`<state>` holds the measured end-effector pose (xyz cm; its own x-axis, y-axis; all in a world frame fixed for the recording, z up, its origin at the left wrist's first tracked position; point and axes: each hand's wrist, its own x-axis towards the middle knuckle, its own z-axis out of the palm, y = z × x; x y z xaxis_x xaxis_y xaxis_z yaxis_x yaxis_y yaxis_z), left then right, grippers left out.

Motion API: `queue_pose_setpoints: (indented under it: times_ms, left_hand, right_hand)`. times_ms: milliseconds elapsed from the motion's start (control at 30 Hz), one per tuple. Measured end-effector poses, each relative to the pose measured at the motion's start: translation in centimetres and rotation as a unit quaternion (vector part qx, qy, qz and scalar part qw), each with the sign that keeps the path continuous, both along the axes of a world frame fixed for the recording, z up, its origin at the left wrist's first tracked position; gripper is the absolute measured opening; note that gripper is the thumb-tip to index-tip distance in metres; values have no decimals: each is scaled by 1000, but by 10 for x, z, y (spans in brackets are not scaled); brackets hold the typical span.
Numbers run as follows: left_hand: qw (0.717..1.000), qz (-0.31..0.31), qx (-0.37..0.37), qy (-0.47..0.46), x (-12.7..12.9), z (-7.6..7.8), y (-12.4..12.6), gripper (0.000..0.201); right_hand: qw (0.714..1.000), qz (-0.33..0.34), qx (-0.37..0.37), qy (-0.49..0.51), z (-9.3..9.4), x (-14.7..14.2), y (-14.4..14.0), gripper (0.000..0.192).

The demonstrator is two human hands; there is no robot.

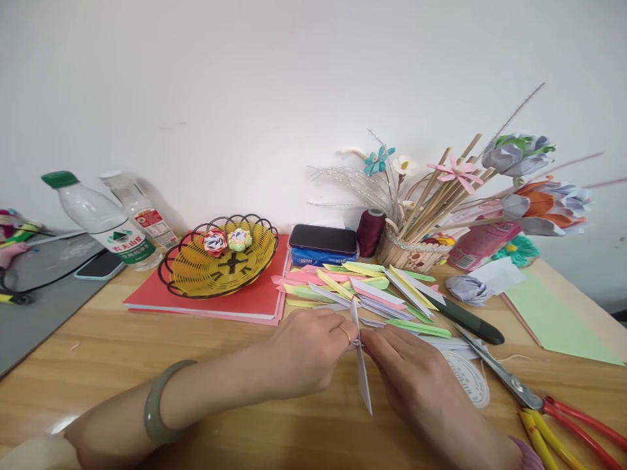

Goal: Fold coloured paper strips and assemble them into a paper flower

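My left hand (318,349) and my right hand (409,365) meet over the wooden table, fingers closed on a folded white paper strip (363,378). The strip stands on edge between them, one pointed end hanging toward me. A ring and a bracelet show on my left side. Just beyond my fingers lies a loose pile of folded paper strips (337,287) in pink, yellow, green and white. Exactly how the fingertips grip the fold is partly hidden.
Scissors (519,388) and a dark green-handled tool (473,323) lie at right. A yellow basket (220,281) with two paper balls rests on red paper (151,287). Bottles (115,228) stand at left; a woven pot (406,251) holds sticks and flowers behind.
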<state>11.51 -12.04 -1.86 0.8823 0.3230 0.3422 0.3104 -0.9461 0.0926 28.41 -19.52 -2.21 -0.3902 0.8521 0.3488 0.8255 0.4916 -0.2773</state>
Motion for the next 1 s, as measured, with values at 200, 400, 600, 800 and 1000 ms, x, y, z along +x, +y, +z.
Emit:
queue_pose_setpoints:
  times_ms: [200,400,600,800,1000]
  left_hand:
    - [999,14,14,31,-1,5,8,17]
    - [998,0,-17,52,-5,9,15,22]
    - [985,-30,-158,56,-6,19,21,23]
    - [992,-45,-118,-13,-3,6,24,25]
    - [998,-37,17,-53,-1,-7,18,24]
  right_hand:
    - [999,-35,22,8,-2,-3,4,21]
    - [997,-50,-31,42,-2,2,7,22]
    - [999,-26,-11,16,-2,4,10,19]
    - [999,-36,-6,-23,-2,2,10,19]
    - [998,-37,-29,-42,-3,2,6,19]
